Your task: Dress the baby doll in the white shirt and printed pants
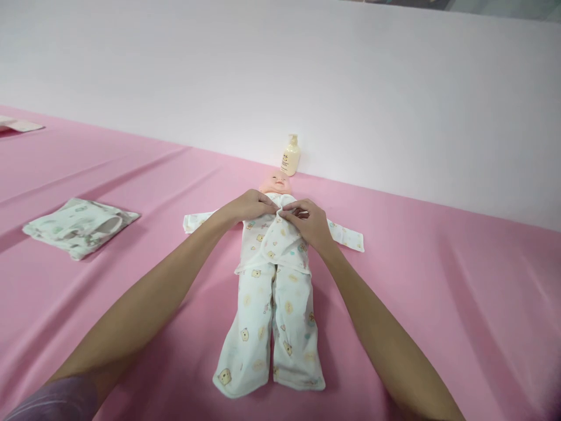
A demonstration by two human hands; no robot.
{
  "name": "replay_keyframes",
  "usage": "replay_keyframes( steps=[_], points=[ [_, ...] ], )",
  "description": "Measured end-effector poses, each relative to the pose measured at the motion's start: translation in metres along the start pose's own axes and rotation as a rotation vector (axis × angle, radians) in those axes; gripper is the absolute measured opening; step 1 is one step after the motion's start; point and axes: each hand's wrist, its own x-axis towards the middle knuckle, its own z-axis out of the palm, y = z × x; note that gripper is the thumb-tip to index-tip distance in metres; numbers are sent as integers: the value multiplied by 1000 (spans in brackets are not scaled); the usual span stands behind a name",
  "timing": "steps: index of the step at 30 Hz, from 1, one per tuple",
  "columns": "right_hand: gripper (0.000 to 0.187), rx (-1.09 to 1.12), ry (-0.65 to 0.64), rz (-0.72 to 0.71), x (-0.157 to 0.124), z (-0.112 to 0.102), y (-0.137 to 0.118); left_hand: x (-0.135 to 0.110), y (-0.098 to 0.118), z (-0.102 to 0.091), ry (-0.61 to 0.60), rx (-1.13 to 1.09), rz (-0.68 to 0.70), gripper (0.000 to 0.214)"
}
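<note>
A baby doll (279, 182) lies on its back, dressed in a white wrap-front baby shirt (284, 245) and matching trousers (293, 327) printed with small bears. Both of the shirt's sleeves stretch out sideways. At the upper chest, just under the neck, my left hand (253, 206) pinches the shirt's front edge. My right hand (309, 219) grips the overlapping edge right beside it, with thumb and forefinger together. The fingertips of the two hands almost meet there. Any fastener between them is too small or hidden to make out.
A cream pump bottle (291, 155) stands behind the doll's head, close to the white wall (280, 70). Folded printed cloth (81, 227) lies to the left on the pink table cover (416, 304). Another pale folded item (20, 124) sits at the far left edge.
</note>
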Motion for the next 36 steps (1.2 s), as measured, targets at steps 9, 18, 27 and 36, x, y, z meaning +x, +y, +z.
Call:
replay_keyframes(
  steps=[9,18,27,36],
  points=[
    [22,11,22,-7,-3,6,-1,2,-5,-5,-15,-97,-37,14],
    [27,21,55,-61,-2,9,-1,1,-5,-13,-101,-105,-66,22],
    [26,47,50,-41,-3,10,1,3,-8,-15,-76,-136,-66,28],
    [30,5,112,-109,-3,12,-6,-6,5,-9,-52,-94,-89,24]
  ],
)
